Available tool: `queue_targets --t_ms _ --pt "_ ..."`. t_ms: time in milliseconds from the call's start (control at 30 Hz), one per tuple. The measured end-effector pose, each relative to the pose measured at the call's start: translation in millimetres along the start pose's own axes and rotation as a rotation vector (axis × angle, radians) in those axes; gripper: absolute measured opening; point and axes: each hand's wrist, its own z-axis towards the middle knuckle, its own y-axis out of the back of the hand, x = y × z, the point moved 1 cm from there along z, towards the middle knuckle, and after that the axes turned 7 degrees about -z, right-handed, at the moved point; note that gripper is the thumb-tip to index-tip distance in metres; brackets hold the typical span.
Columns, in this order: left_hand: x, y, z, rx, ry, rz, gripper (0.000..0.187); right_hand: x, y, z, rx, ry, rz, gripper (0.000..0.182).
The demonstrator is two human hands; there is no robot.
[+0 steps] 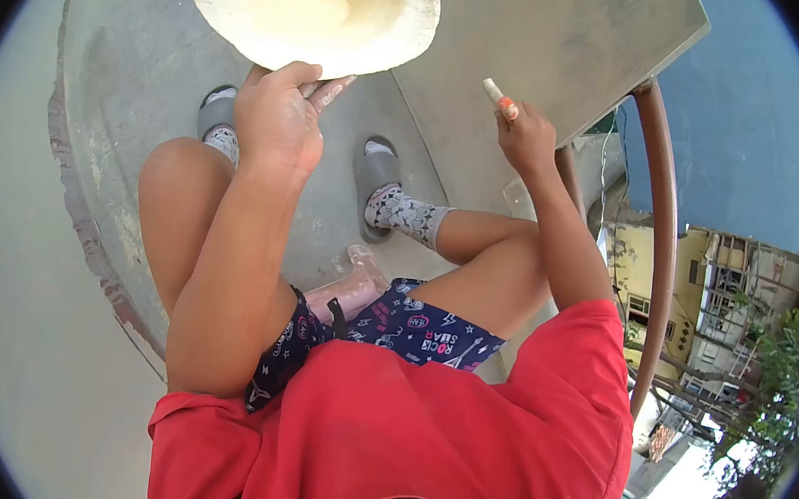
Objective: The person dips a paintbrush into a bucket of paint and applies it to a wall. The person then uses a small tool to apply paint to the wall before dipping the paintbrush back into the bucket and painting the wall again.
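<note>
A wide cream-coloured bowl (315, 19) with an uneven rim is tilted so that its inside faces me at the top of the view. My left hand (283, 116) is closed on its near edge, thumb and fingers at the rim, with pale smears on the fingers. To the right, apart from the bowl, my right hand (528, 135) grips a short white stick-like thing with an orange band (501, 98). Its tip points up and left; what kind of tool it is I cannot tell.
Grey slippers (379, 176) rest on the concrete floor (323, 252). Between my legs is a pinkish, smeared seat-like piece (349, 288). A raised slab (550, 44) lies ahead on the right, beside a brown metal rail (658, 206). Buildings and a tree (783, 378) stand beyond.
</note>
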Motion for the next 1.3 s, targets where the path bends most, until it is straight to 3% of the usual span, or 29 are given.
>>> queue_targets --t_ms 33,100,167,233,333,400,467,533,567,633,733,833,867,967,1033,1067,1133,1233,1300 --pt "2 1 2 -0.011 0.000 0.005 0.042 -3 -8 -8 0.081 0.049 -0.040 0.023" --pt "3 -3 8 -0.018 -0.011 0.013 0.041 -32 6 -2 -0.077 -0.107 0.027 0.021" --pt "9 -2 5 -0.041 -0.002 0.039 0.041 -49 49 27 -0.212 -0.167 -0.007 0.022" --pt "13 0 5 -0.020 0.026 0.035 0.041 -66 103 61 -0.440 -0.086 -0.189 0.022" --pt "17 0 4 -0.005 0.045 0.010 0.041 -82 174 92 -0.510 -0.173 -0.274 0.024" --pt "15 -2 3 -0.003 0.036 -0.008 0.041 -86 196 104 -0.710 -0.149 -0.340 0.039" --pt "14 -3 2 -0.031 0.021 0.013 0.043 -50 177 93 -0.454 -0.244 -0.230 0.025" --pt "15 1 8 -0.047 0.003 0.008 0.042 -22 119 78 -0.278 -0.056 -0.079 0.022" --pt "14 1 11 -0.061 0.004 0.014 0.042 -13 85 70 -0.086 -0.001 -0.073 0.019" --pt "11 -5 9 -0.072 -0.023 0.018 0.042 -9 48 69 0.072 0.060 -0.069 0.018" --pt "8 -3 13 -0.094 -0.038 0.015 0.041 -47 79 110 -0.156 -0.063 -0.118 0.025" --pt "11 1 9 -0.074 0.007 0.013 0.042 -61 166 146 -0.531 -0.081 -0.244 0.025" --pt "10 0 8 -0.045 0.017 0.014 0.043 -71 187 153 -0.622 -0.089 -0.289 0.035" --pt "5 -4 3 -0.061 0.025 -0.010 0.043 -55 213 131 -0.654 -0.085 -0.225 0.031" --pt "3 -5 3 -0.051 0.022 -0.014 0.043 -35 175 98 -0.458 -0.133 -0.106 0.038" --pt "2 -5 2 -0.046 0.022 -0.007 0.043 -25 147 78 -0.314 -0.085 -0.056 0.027" --pt "1 -7 0 -0.042 0.015 -0.010 0.043 -18 103 50 -0.088 -0.009 -0.032 0.025" --pt "4 -2 8 -0.051 0.012 0.007 0.043 -72 110 71 -0.258 -0.101 -0.092 0.034" --pt "7 3 7 -0.056 0.029 0.008 0.044 -75 161 97 -0.420 -0.123 -0.123 0.036"
